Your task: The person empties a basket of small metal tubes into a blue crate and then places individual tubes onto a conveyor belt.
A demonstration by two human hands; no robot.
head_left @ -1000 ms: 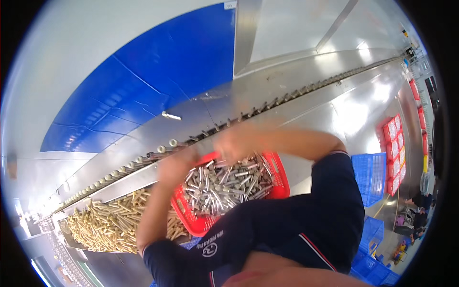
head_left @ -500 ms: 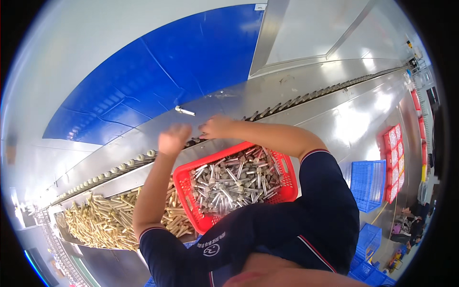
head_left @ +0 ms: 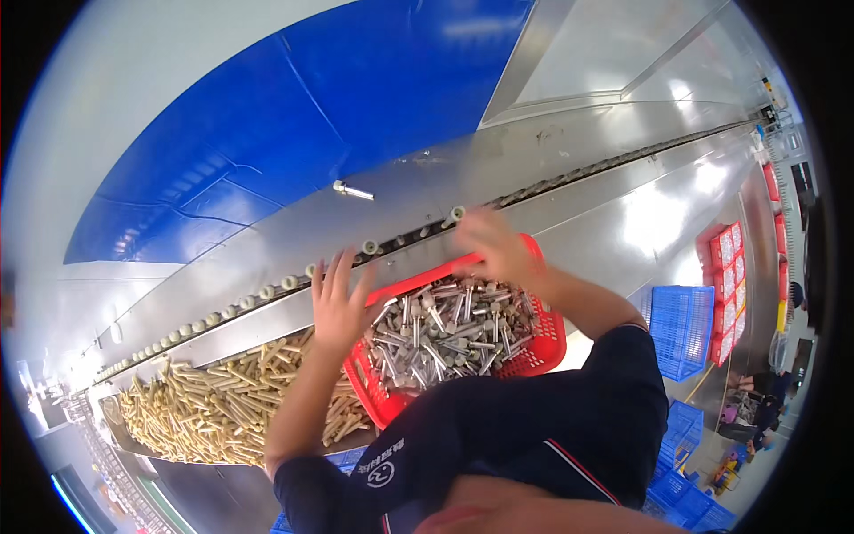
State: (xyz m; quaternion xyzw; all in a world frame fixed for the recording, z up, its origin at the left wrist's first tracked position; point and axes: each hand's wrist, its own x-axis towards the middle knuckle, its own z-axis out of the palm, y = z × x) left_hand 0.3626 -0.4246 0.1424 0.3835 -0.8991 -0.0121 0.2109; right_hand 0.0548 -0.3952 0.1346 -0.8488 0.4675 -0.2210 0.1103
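Observation:
My left hand (head_left: 339,305) is open, fingers spread, just in front of the conveyor chain (head_left: 414,233) and beside the left end of a red basket (head_left: 553,349). Slightly blurred, my right hand (head_left: 500,249) is over the basket's far rim, its fingers and thumb apart with nothing visible between them. Many loose silver metal fittings with rod-like stems (head_left: 445,325) fill the basket. On the chain, one pale round piece (head_left: 457,214) stands by my right fingertips and another (head_left: 370,246) near my left fingertips. A single silver fitting (head_left: 354,190) lies on the steel surface beyond the chain.
Gold-coloured tubes (head_left: 205,400) are heaped in a tray at my left. Several round pieces (head_left: 213,319) line the chain leftward. A blue sheet (head_left: 311,116) covers the far panel. Blue crates (head_left: 681,331) and red trays (head_left: 731,289) stand at the right.
My hands have moved apart: the left has drawn back from the chain with fingers spread, the right has shifted right over the basket. Pale round pieces now show on the chain between them.

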